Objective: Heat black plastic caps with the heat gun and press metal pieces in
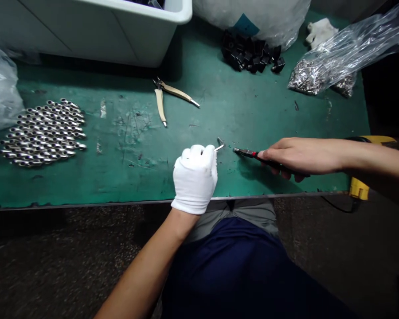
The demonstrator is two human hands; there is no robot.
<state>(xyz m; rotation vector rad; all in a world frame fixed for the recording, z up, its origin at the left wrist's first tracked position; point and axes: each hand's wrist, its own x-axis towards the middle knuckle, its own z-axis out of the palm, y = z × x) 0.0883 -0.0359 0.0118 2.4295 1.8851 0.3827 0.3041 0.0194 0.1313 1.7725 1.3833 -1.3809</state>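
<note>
My left hand (195,175), in a white glove, is closed near the front edge of the green table (119,177). A thin bent metal piece (220,146) sticks out from between its thumb and fingers. Bare and to the right, my right hand (291,156) is wrapped round black pliers with a red mark (248,153). The pliers' jaws point left towards the metal piece, a small gap away from it, with a tiny shiny bit at their tip. Beyond my left hand, cream-handled cutters (174,93) lie spread on the table.
Many metal tubes (44,133) lie in rows at the left beside a plastic bag (0,91). A white bin (119,31) stands at the back. Black parts (249,53), a bag of small metal parts (310,75) and a yellow tool (359,188) are at the right.
</note>
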